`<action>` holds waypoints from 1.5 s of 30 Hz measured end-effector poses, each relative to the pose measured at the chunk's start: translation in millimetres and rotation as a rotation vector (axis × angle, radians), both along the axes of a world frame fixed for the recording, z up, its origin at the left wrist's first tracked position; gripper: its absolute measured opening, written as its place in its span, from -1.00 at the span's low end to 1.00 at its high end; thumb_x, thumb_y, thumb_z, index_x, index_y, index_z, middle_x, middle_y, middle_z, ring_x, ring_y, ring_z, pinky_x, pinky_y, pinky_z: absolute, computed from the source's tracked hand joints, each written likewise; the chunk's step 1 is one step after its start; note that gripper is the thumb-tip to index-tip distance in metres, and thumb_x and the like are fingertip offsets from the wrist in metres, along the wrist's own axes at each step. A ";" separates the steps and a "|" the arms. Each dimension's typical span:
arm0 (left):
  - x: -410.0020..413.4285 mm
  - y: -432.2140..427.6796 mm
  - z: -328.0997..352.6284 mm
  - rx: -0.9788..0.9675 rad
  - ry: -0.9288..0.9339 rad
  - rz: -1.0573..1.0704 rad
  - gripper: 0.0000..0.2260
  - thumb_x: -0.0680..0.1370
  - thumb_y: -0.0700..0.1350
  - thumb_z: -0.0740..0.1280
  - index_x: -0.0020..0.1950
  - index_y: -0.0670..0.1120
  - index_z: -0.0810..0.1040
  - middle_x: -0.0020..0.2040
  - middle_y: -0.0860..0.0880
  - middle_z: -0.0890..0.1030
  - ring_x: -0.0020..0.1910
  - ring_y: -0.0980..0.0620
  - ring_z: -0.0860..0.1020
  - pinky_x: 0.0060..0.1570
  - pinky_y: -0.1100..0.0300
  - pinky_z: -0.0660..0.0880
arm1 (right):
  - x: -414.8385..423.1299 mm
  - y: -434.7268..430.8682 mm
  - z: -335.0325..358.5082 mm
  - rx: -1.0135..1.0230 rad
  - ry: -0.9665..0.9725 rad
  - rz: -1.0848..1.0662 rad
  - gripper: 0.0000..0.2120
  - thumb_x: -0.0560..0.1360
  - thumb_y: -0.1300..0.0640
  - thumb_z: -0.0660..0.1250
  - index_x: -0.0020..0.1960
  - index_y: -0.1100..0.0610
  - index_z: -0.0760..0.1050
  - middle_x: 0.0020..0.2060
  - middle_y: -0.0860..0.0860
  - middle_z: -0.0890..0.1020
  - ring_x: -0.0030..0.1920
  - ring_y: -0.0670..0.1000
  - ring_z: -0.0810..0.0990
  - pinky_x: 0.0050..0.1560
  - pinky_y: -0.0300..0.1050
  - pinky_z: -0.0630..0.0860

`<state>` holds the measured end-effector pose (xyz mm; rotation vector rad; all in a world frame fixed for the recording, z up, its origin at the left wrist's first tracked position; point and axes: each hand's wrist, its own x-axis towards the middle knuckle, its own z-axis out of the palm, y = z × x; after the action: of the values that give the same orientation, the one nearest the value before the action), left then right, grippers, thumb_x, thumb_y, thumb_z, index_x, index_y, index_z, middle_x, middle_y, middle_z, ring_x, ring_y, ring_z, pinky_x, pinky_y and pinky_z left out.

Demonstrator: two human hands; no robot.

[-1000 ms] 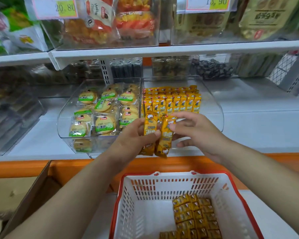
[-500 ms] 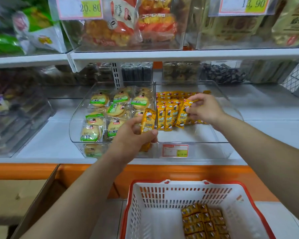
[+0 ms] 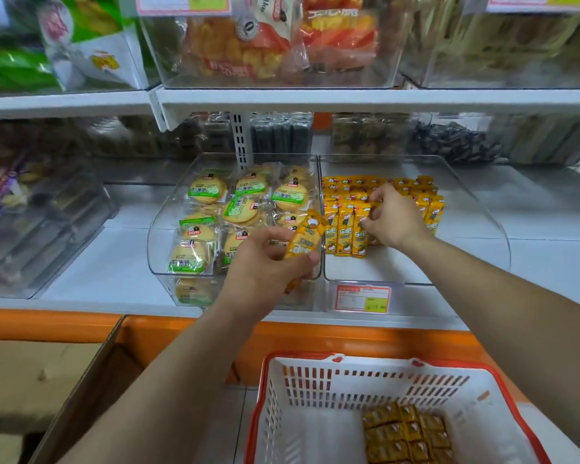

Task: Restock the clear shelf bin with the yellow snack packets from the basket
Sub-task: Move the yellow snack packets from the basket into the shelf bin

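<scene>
A cardboard box (image 3: pixel 47 380) is seen at the lower left, below the orange shelf edge (image 3: pixel 47 323). On the white shelf above it stands a biscuit bin (image 3: pixel 163 229) of clear plastic, filled with round biscuit packs (image 3: pixel 208 189) bearing green labels.

In front of that bin's right part the left hand (image 3: pixel 268 266) is raised. A single yellow packet (image 3: pixel 307 236) is pinched between its thumb and curled fingers. The packet's middle is gripped; its upper end rises tilted up and to the right, clear of the fingertips, against the wall where the two bins meet, and its lower end shows just below the hand.

Just to the right stands the clear shelf bin (image 3: pixel 482 209), with a price label (image 3: pixel 362 298) on its front. Rows of standing packets (image 3: pixel 344 229) are packed upright in its back left part, while the floor in front of them is bare. The right hand (image 3: pixel 395 219) is reached into this bin, and its fingers (image 3: pixel 379 195) are curled onto the front row, with the tips at the packets' upper ends. Whether a packet is pinched there or only touched cannot be told.

At the lower right a white basket (image 3: pixel 315 396) with a red rim is placed below the shelf, well apart from both hands. More spare packets (image 3: pixel 406 433) are stacked flat in its near right corner.
</scene>
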<state>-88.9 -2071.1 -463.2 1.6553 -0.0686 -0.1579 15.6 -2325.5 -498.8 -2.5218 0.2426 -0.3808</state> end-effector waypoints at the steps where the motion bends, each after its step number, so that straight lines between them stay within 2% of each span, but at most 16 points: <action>1: -0.7 -0.7 1.2 0.003 -0.004 -0.003 -0.62 0.46 -0.16 0.56 0.20 -0.10 0.52 -0.07 -0.20 0.73 -0.07 -0.24 0.71 0.03 -0.24 0.63 | -2.6 1.4 1.7 -0.032 0.015 -0.007 -0.61 0.44 0.11 0.52 0.13 0.01 0.37 -0.19 -0.01 0.61 -0.17 0.03 0.60 -0.27 -0.14 0.45; 3: -2.7 -1.8 3.2 0.014 -0.013 -0.018 -0.66 0.46 -0.18 0.55 0.17 -0.09 0.54 -0.11 -0.14 0.75 -0.09 -0.19 0.72 -0.03 -0.14 0.65 | -12.0 2.7 10.1 -0.161 0.053 -0.030 -0.57 0.46 0.03 0.50 0.22 0.02 0.37 -0.07 0.01 0.64 -0.03 0.12 0.62 -0.14 -0.03 0.53; 5: -4.4 -2.3 3.7 0.025 -0.027 -0.045 -0.70 0.47 -0.19 0.54 0.14 -0.04 0.57 -0.11 -0.09 0.75 -0.13 -0.08 0.73 -0.13 0.02 0.66 | -27.4 1.9 23.9 -0.195 0.041 -0.045 -0.51 0.45 -0.01 0.49 0.29 0.00 0.38 -0.08 -0.05 0.64 -0.02 0.10 0.61 -0.11 0.00 0.55; 8: -7.8 -3.7 3.8 0.030 -0.042 -0.078 -0.73 0.47 -0.19 0.54 0.12 0.01 0.61 -0.10 -0.07 0.75 -0.20 0.06 0.72 -0.23 0.20 0.63 | -63.9 3.8 44.1 0.167 -0.054 0.069 -0.65 0.45 0.10 0.47 0.19 0.00 0.48 -0.20 -0.08 0.63 -0.22 -0.02 0.60 -0.14 -0.04 0.52; 10: -10.2 -5.8 2.8 0.020 -0.037 -0.091 -0.72 0.46 -0.20 0.55 0.13 -0.01 0.64 -0.09 -0.09 0.74 -0.19 0.05 0.71 -0.20 0.17 0.66 | -96.2 8.6 53.0 0.348 -0.075 0.215 -0.75 0.49 0.15 0.42 0.12 -0.09 0.54 -0.19 -0.08 0.65 -0.26 0.01 0.60 -0.18 -0.01 0.54; 12: -13.4 -10.7 1.8 0.029 -0.032 -0.118 -0.71 0.44 -0.18 0.56 0.13 -0.01 0.65 -0.06 -0.09 0.73 -0.15 0.00 0.72 -0.16 0.12 0.68 | -129.0 15.0 57.8 0.467 -0.054 0.372 -0.70 0.55 0.16 0.37 0.15 -0.23 0.56 -0.06 -0.11 0.64 -0.18 0.07 0.64 -0.22 -0.03 0.60; 17: -26.7 -34.5 4.2 0.065 -0.018 -0.127 -0.56 0.40 -0.15 0.60 0.23 -0.03 0.57 0.02 -0.11 0.70 -0.15 -0.06 0.72 -0.20 0.11 0.67 | -168.7 13.6 51.6 0.420 0.000 0.472 -0.59 0.56 0.11 0.37 0.31 -0.28 0.47 0.27 -0.25 0.49 0.02 -0.11 0.61 0.04 -0.10 0.58; 20: -33.2 -47.5 8.3 0.067 -0.034 -0.093 -0.53 0.40 -0.11 0.61 0.24 0.02 0.52 0.06 -0.12 0.67 -0.15 -0.07 0.72 -0.17 0.03 0.67 | -171.7 9.5 50.3 0.423 -0.022 0.400 -0.72 0.52 0.13 0.42 0.15 -0.17 0.55 0.16 -0.21 0.54 -0.09 -0.10 0.64 -0.01 -0.09 0.56; 23: -37.2 -59.6 11.1 0.028 -0.055 -0.062 -0.52 0.42 -0.14 0.60 0.26 0.00 0.49 -0.17 -0.04 0.69 -0.33 0.11 0.67 -0.33 0.22 0.61 | -173.2 4.8 47.1 0.451 -0.049 0.338 -0.81 0.47 0.14 0.48 0.00 -0.09 0.57 -0.01 -0.17 0.57 -0.20 -0.11 0.63 -0.16 -0.17 0.52; 25: -37.7 -64.0 11.6 -0.037 -0.053 -0.053 -0.52 0.44 -0.20 0.58 0.28 -0.09 0.48 -0.14 -0.08 0.72 -0.29 0.14 0.67 -0.34 0.30 0.58 | -174.3 4.9 42.2 0.518 -0.018 0.348 -0.83 0.44 0.13 0.51 -0.06 -0.06 0.57 -0.08 -0.12 0.58 -0.24 -0.06 0.61 -0.20 -0.13 0.52; 28: -37.1 -70.9 11.4 -0.088 -0.009 -0.052 -0.52 0.47 -0.19 0.55 0.32 -0.13 0.45 -0.08 -0.13 0.74 -0.08 -0.06 0.73 -0.04 0.08 0.68 | -176.2 1.9 39.6 0.533 0.046 0.402 -0.88 0.46 0.10 0.50 -0.09 -0.04 0.57 -0.13 -0.06 0.62 -0.21 0.07 0.65 -0.22 -0.08 0.55; 31: -33.8 -74.1 7.6 -0.090 0.006 -0.098 -0.57 0.48 -0.18 0.54 0.30 -0.15 0.50 0.00 -0.19 0.72 -0.03 -0.15 0.72 0.00 -0.04 0.68 | -171.8 -4.7 43.4 0.556 0.016 0.357 -0.90 0.53 0.11 0.42 0.01 -0.07 0.58 -0.08 -0.09 0.63 -0.13 0.08 0.66 -0.23 -0.09 0.60; 35: -30.3 -75.1 0.3 -0.043 -0.064 -0.184 -0.67 0.47 -0.13 0.55 0.17 0.08 0.55 -0.04 -0.03 0.74 -0.04 -0.01 0.73 0.00 0.08 0.68 | -166.1 -10.7 52.6 0.667 -0.014 0.367 -0.61 0.61 0.10 0.30 0.38 -0.20 0.40 0.12 -0.13 0.59 -0.05 -0.06 0.67 -0.19 -0.22 0.59; 40: -29.1 -78.9 -3.0 0.059 -0.211 -0.218 -0.64 0.46 -0.14 0.55 -0.09 0.39 0.66 -0.14 0.15 0.72 -0.15 0.06 0.72 -0.10 0.05 0.68 | -157.8 -6.5 54.5 0.563 -0.056 0.456 -0.73 0.54 0.13 0.41 0.20 -0.11 0.54 0.00 -0.02 0.56 -0.18 -0.02 0.61 -0.21 -0.20 0.58; 43: -21.2 -72.6 -2.2 0.181 -0.330 -0.121 -0.64 0.46 -0.07 0.56 0.16 0.24 0.56 -0.06 0.15 0.68 -0.10 0.15 0.67 -0.14 0.11 0.68 | -144.8 -13.9 59.5 0.510 -0.153 0.400 -0.74 0.49 0.18 0.47 0.09 -0.11 0.56 -0.06 -0.03 0.59 -0.23 -0.08 0.58 -0.23 -0.23 0.53; 45: -8.6 -59.4 -0.9 0.341 -0.430 0.037 -0.54 0.46 -0.02 0.56 0.30 0.13 0.48 0.01 0.19 0.60 -0.06 0.17 0.60 -0.12 0.16 0.63 | -127.1 -24.1 60.0 0.444 -0.200 0.323 -0.71 0.47 0.20 0.48 0.05 -0.13 0.54 -0.07 -0.05 0.57 -0.23 -0.04 0.58 -0.19 -0.10 0.59</action>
<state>-97.5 -2130.5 -464.1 2.0068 -0.3525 0.2295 -111.5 -2349.6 -438.8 -2.0242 -0.1449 -0.3950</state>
